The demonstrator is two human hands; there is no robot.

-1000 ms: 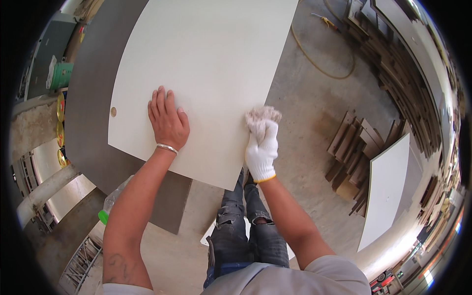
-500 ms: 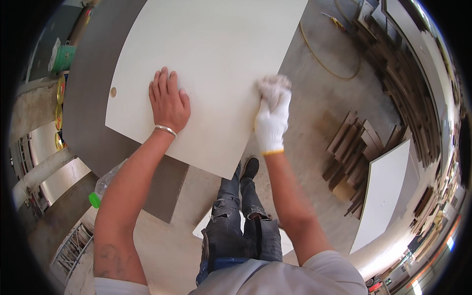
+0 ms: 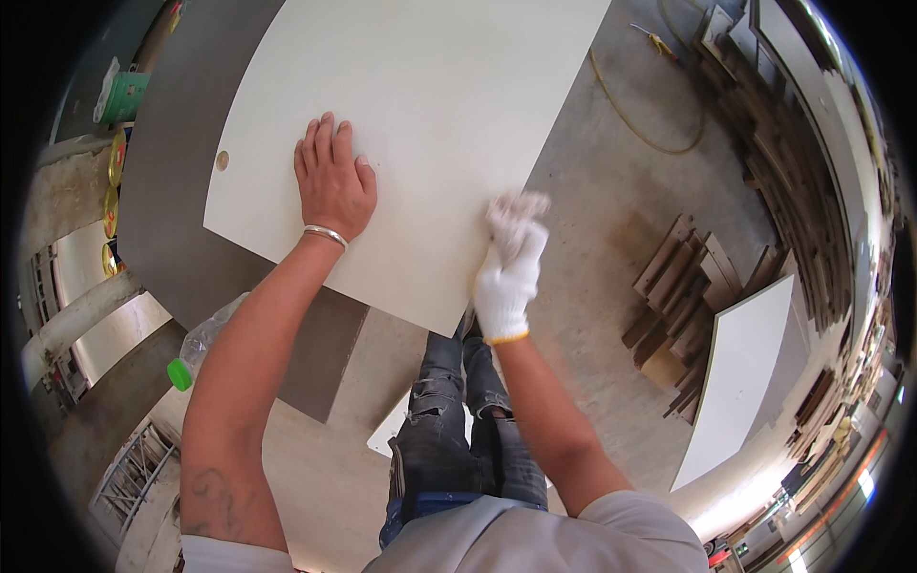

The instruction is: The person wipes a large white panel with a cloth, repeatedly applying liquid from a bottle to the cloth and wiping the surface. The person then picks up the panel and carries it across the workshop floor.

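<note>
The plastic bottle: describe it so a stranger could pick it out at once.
Start at the big white panel lying on a dark grey board. Below that board's near edge, just left of the bare left forearm, lies a clear plastic bottle. Its bright green cap sets it apart from the pale floor and boards around it.

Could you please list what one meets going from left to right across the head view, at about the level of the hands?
Plastic bottle with green cap → small round hole in the white panel → bare left hand flat on the white panel → gloved right hand holding a white cloth → stack of wood offcuts → white board on the floor.
</note>
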